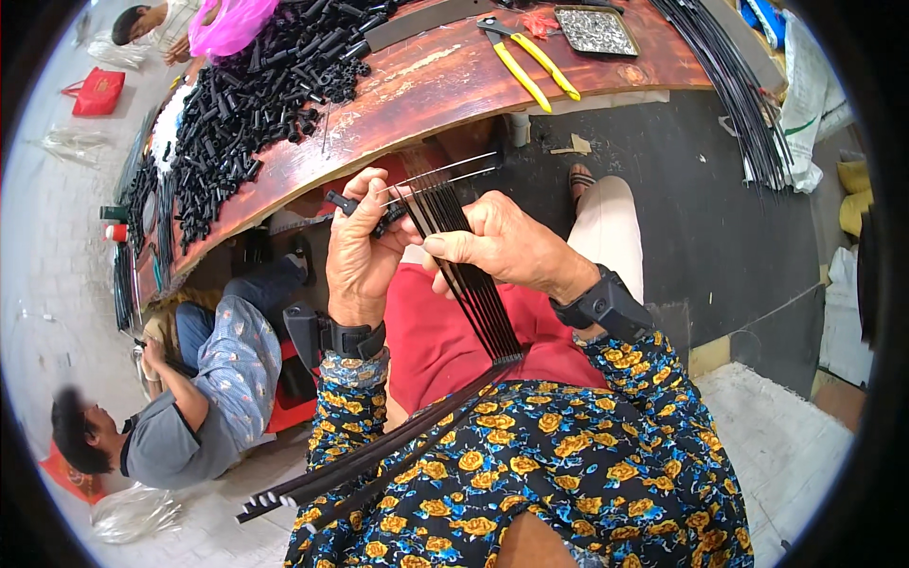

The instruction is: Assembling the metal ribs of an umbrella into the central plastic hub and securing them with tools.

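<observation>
My right hand (511,241) is closed around a fanned row of thin black rods (473,303), its thumb lying across them. The rods slant down over my lap, draw together at a narrow band, and trail on as a black bundle (379,454) with some pale ends at lower left. My left hand (360,246) is closed on a small black plastic fitting (343,202), which pokes out beside the thumb. Two thin silvery wires (464,173) cross the rods' upper ends, close to the left fingertips. The left fingers hide where wires and rods meet.
Ahead stands a worn reddish wooden table (417,85) with a heap of black plastic fittings (256,104), yellow-handled cutters (530,66) and a tray of small metal parts (597,31). Long black rods (729,85) overhang its right end. Another person (199,398) sits at left.
</observation>
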`<control>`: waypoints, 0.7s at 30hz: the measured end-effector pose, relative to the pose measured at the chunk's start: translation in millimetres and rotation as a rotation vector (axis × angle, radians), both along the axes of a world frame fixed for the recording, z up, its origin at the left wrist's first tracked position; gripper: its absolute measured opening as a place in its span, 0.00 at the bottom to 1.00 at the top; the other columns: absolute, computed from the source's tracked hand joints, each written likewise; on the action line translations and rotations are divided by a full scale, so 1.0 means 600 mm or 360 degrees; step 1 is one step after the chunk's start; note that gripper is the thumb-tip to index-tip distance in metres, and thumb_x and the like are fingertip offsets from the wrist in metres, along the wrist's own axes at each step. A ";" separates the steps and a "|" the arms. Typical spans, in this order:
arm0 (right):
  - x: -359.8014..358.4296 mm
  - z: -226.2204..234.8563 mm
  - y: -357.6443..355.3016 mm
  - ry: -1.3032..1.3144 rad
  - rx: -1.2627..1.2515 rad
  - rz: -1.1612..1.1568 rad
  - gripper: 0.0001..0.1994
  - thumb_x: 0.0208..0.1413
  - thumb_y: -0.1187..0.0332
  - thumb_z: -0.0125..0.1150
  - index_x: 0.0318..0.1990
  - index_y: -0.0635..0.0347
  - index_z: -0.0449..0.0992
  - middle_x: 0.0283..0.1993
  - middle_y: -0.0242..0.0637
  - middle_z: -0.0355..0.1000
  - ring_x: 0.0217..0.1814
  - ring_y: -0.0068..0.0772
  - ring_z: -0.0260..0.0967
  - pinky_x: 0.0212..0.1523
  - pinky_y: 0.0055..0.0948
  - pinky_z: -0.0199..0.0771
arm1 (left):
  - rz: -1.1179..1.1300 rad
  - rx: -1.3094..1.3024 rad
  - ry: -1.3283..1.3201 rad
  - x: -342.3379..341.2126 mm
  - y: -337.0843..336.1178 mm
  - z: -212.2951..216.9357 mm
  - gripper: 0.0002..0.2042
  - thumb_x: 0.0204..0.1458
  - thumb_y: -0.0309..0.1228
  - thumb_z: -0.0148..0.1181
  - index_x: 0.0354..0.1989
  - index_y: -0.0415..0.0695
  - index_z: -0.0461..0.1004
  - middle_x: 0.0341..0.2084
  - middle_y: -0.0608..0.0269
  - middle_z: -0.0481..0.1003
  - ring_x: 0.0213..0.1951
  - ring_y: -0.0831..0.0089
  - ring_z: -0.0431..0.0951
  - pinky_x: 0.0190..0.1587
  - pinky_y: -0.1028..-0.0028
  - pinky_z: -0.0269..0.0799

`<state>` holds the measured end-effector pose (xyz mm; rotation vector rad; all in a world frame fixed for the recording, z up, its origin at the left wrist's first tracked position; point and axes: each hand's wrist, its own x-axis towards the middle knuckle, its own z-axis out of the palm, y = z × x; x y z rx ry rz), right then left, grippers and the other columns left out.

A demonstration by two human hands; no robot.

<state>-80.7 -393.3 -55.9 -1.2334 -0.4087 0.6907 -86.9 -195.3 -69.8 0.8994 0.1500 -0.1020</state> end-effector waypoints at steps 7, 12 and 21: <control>0.003 0.002 -0.006 0.0132 -0.0001 -0.0006 0.14 0.57 0.64 0.57 0.29 0.68 0.78 0.22 0.40 0.76 0.22 0.25 0.74 0.25 0.23 0.74 | 0.0055 -0.0029 -0.0006 0.009 -0.021 0.008 0.14 0.56 0.28 0.60 0.50 0.42 0.70 0.38 0.52 0.76 0.34 0.71 0.78 0.37 0.67 0.81; 0.005 0.003 -0.004 0.0141 -0.0015 0.0014 0.14 0.58 0.64 0.57 0.29 0.69 0.78 0.22 0.41 0.76 0.23 0.26 0.74 0.25 0.23 0.74 | -0.0055 -0.0091 -0.0025 0.009 0.000 0.008 0.21 0.55 0.23 0.57 0.58 0.39 0.65 0.42 0.51 0.75 0.36 0.72 0.77 0.43 0.68 0.79; 0.006 0.002 -0.003 0.0127 -0.0013 0.0028 0.13 0.59 0.64 0.57 0.31 0.68 0.78 0.24 0.36 0.75 0.24 0.23 0.74 0.27 0.22 0.75 | -0.0140 -0.0154 -0.0062 0.007 -0.004 0.008 0.23 0.54 0.20 0.56 0.60 0.37 0.63 0.44 0.50 0.74 0.38 0.73 0.77 0.45 0.71 0.78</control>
